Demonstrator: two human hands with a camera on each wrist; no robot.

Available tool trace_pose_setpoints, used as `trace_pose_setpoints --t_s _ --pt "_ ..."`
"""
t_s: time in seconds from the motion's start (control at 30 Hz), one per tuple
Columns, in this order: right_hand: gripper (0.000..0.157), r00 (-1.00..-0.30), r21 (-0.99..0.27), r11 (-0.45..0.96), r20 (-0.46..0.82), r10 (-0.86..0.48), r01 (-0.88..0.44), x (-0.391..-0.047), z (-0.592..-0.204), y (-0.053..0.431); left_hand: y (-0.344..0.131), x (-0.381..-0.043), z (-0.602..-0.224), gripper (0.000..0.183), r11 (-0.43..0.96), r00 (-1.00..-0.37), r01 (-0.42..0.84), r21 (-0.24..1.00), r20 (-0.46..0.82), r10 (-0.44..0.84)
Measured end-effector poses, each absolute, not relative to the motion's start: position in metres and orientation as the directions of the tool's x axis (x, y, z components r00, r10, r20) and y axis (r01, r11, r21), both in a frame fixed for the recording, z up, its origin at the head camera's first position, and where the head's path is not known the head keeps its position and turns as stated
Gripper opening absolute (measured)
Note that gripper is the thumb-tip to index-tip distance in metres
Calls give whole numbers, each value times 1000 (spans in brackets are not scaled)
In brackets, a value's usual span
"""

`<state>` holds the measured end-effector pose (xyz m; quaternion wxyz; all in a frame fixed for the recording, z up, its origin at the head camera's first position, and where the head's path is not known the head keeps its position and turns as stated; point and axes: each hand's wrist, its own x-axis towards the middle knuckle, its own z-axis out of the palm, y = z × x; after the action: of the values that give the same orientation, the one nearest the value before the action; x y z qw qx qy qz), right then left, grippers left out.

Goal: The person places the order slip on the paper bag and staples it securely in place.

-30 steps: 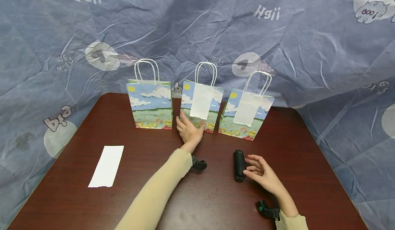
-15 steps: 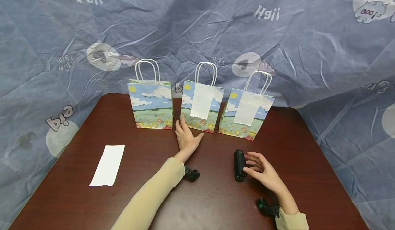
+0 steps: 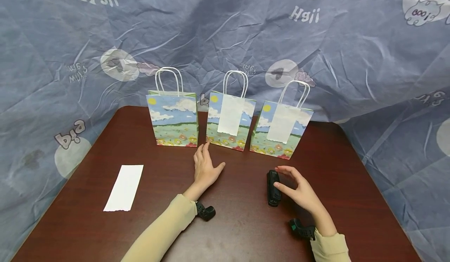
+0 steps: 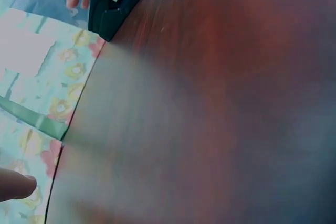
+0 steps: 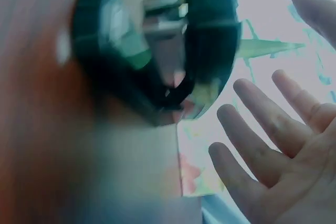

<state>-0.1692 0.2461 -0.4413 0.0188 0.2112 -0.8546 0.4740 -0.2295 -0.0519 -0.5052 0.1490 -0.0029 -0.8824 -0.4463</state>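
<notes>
My left hand hovers over the table in front of the middle paper bag, fingers extended and thumb spread, with nothing in it. A black stapler lies lengthwise on the table at the right. My right hand is beside the stapler, thumb and index finger reaching over its edge in the head view. In the right wrist view its fingers are spread apart beside the stapler; whether any touches it I cannot tell. A white paper strip is on the middle bag, another strip on the right bag.
A left paper bag, with the same flower-meadow print, has no strip on its front. One loose white strip lies on the brown table at the left. Behind the bags hangs a blue-grey printed cloth.
My left hand has drawn back from the middle bag, down and to the left. My right hand has shifted slightly forward along the stapler, which stays in place.
</notes>
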Motion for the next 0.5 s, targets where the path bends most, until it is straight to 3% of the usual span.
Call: trace_pose_setpoints --t_s 0.5 --pt "45 -903 -841 401 213 -372 -364 -176 -420 208 -66 -204 -516 71 624 -939 193 757 328 -106"
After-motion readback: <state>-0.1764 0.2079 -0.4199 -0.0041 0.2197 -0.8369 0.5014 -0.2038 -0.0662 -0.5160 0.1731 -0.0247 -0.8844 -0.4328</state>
